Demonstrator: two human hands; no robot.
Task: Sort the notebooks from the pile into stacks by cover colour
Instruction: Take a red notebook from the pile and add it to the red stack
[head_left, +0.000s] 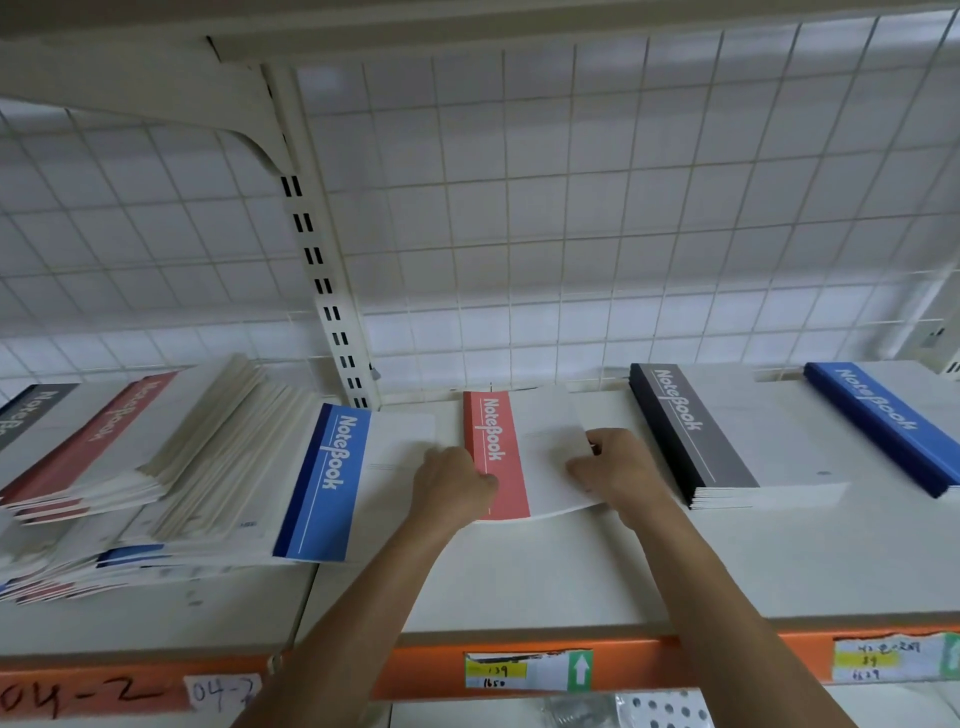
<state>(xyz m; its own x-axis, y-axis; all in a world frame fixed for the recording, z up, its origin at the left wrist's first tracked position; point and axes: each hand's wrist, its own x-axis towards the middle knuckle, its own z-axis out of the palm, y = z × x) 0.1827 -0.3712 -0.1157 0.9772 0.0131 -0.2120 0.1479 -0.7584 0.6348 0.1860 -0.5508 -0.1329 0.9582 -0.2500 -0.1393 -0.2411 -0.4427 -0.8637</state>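
Shelf (519, 587) of pale board, backed by a wire grid (571, 208); view from my head, looking down my forearms. Both hands are on the red notebook (498, 457), which lies mid-shelf with its spine running away from me toward the grid. Left hand (452, 483) curls over the spine side near the front corner. Right hand (618, 467) pinches the opposite white edge, thumb on top. The front edge bows slightly clear of the shelf, so I judge it not yet fully set down.

To the left, the mixed pile (182, 467), topped by a blue notebook (327, 483) just beside my left hand. To the right, a grey stack (696, 441) near my right hand, then a blue stack (883, 421) well apart. No other red book shows under mine, so this spot looks like the start of the red stack. Nothing blocks a straight drop; only the blue notebook's edge crowds the left side.
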